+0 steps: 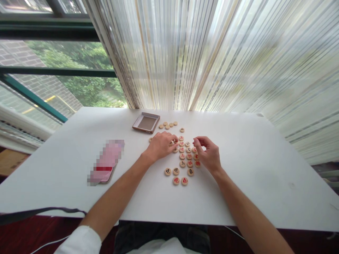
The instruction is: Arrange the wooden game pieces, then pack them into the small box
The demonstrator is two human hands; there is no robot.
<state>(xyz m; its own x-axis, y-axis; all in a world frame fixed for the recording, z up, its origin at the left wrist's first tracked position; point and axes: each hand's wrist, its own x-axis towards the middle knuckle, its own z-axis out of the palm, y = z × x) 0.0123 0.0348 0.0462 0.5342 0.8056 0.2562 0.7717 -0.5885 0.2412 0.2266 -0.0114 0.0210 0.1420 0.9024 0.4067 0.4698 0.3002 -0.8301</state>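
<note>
Several round wooden chess pieces (182,163) with red or black characters lie face up in the middle of a white table (251,169). My left hand (161,145) rests palm down on the left side of the group, fingertips curled on a piece (175,149). My right hand (209,155) hovers at the right side, its thumb and fingers bent together in a pinch near a piece (195,150); I cannot make out whether anything is in them. More pieces lie blank side up (167,125) further back.
A shallow brown square tray (146,122) stands behind the pieces. A blurred pink object (106,162) lies at the left of the table. Striped curtains (212,53) and a window (66,77) stand behind the table's far edge. A dark strap (39,211) hangs at the near left edge.
</note>
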